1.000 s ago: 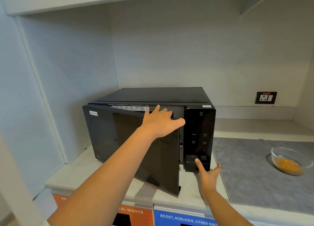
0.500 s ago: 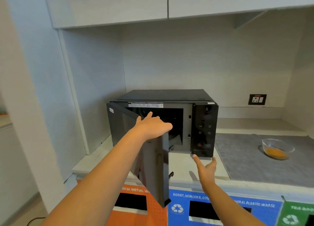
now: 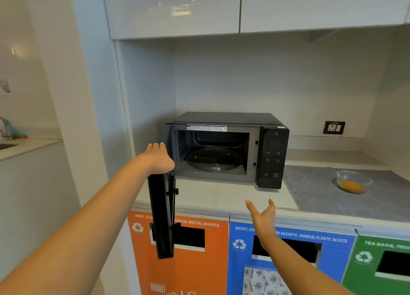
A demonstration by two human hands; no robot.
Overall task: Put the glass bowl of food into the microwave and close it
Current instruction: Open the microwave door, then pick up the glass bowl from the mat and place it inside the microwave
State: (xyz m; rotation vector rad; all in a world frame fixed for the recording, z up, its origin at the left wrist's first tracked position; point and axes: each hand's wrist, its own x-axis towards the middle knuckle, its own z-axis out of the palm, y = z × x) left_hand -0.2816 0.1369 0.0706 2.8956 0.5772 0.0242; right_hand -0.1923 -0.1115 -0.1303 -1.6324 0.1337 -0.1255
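A black microwave [image 3: 274, 159] stands on the counter with its door [image 3: 163, 217] swung fully out to the left, edge-on to me. Inside, the glass turntable [image 3: 214, 160] is bare. My left hand [image 3: 158, 159] rests on the door's top edge, fingers over it. Below the microwave's control panel, my right hand [image 3: 263, 217] hovers at the counter's front edge, fingers apart and holding nothing. The glass bowl [image 3: 352, 181] with orange food sits on a grey mat [image 3: 321, 197] to the right of the microwave, well away from both hands.
Orange [image 3: 195, 263], blue [image 3: 288, 270] and green [image 3: 381, 266] waste bin fronts sit under the counter. Wall cabinets [image 3: 239, 8] hang above. A wall socket [image 3: 334, 128] is behind the mat. A side wall [image 3: 95, 117] stands left of the door, with another counter [image 3: 26, 146] beyond.
The door has swung from half open to fully open under my left hand. My right hand has drawn back from the control panel to the counter's edge. The view has pulled back.
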